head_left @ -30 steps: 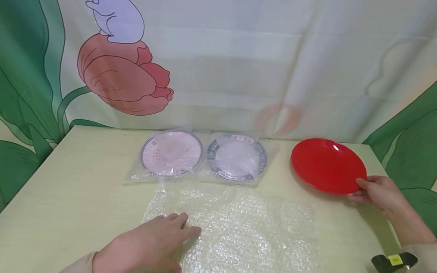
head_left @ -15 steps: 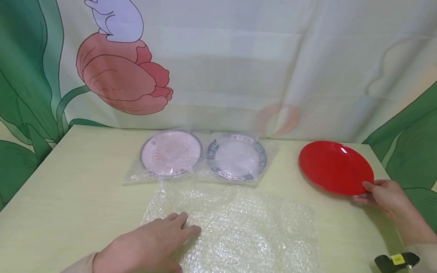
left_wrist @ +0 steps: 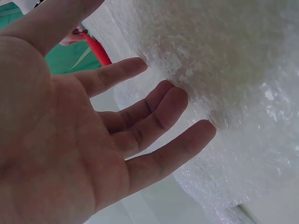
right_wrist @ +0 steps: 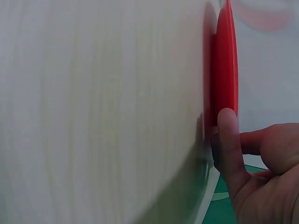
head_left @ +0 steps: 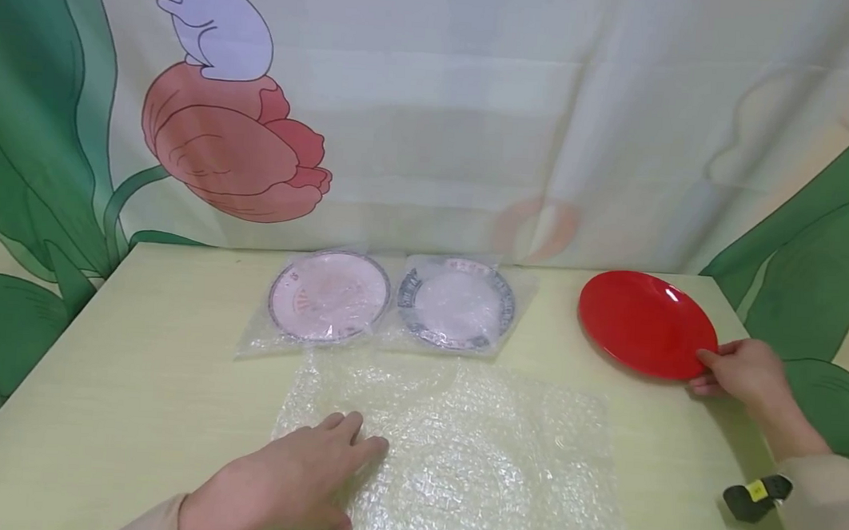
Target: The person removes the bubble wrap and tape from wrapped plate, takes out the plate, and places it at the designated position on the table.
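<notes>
At the table's right side, my right hand [head_left: 746, 371] pinches the near right rim of a shiny red plate [head_left: 645, 320]. In the right wrist view the plate [right_wrist: 226, 70] appears edge-on, low over the table, with fingers [right_wrist: 229, 126] at its rim; whether its base touches the tabletop I cannot tell. My left hand [head_left: 291, 474] rests with spread, slightly bent fingers on the left part of a bubble wrap sheet [head_left: 487, 452]. In the left wrist view, fingertips [left_wrist: 203, 130] touch the bubble wrap [left_wrist: 243, 93] and the palm holds nothing.
Two patterned plates in clear wrapping, a pinkish one [head_left: 329, 296] and a blue-rimmed one [head_left: 458, 305], lie side by side at the back. The pale wooden table [head_left: 124, 361] ends at a printed curtain [head_left: 417, 136]. A dark strap with a yellow label [head_left: 757, 490] hangs by my right sleeve.
My right hand has moved the red plate slightly to the right, and the plate then stays almost still. The left hand and bubble wrap have kept their places; the view shifts a little.
</notes>
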Available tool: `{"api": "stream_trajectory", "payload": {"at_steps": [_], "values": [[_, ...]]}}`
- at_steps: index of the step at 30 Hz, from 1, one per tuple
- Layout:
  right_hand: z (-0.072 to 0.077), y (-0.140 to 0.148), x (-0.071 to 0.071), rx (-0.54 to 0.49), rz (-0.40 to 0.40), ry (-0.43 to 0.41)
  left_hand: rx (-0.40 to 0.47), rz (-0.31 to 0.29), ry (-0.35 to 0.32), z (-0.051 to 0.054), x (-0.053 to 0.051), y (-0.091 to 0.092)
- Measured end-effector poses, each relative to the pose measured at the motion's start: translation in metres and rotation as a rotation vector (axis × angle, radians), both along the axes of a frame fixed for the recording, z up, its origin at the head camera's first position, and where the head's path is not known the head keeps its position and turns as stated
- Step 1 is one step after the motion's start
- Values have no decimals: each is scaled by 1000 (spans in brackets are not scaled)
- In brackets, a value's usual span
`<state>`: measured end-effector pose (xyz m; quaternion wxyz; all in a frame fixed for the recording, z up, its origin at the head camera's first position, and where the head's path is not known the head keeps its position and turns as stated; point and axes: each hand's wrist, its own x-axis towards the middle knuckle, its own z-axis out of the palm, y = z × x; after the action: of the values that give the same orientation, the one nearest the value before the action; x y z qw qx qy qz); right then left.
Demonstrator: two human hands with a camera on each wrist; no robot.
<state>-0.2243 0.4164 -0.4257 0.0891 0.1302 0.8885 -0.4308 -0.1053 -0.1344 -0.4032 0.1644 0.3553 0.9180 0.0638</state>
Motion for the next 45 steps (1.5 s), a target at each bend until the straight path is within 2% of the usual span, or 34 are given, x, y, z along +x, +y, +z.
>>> {"api": "stream_trajectory", "payload": {"at_steps": [11,15,18,24,27,34,45], "values": [[8,-2,-2,377,57,7,-38,1,9,-1,2,3],[18,-10,5,547,84,94,-40,8,5,-2,3,4],[26,-27,10,641,113,210,-50,13,13,-2,3,4],[36,-76,11,687,231,373,-67,26,22,-1,3,3],[39,-99,10,667,310,394,-71,30,31,-1,2,2],[39,-142,1,651,437,359,-56,26,24,-1,0,1],[31,-220,-18,678,654,464,-80,45,5,0,0,15]]}}
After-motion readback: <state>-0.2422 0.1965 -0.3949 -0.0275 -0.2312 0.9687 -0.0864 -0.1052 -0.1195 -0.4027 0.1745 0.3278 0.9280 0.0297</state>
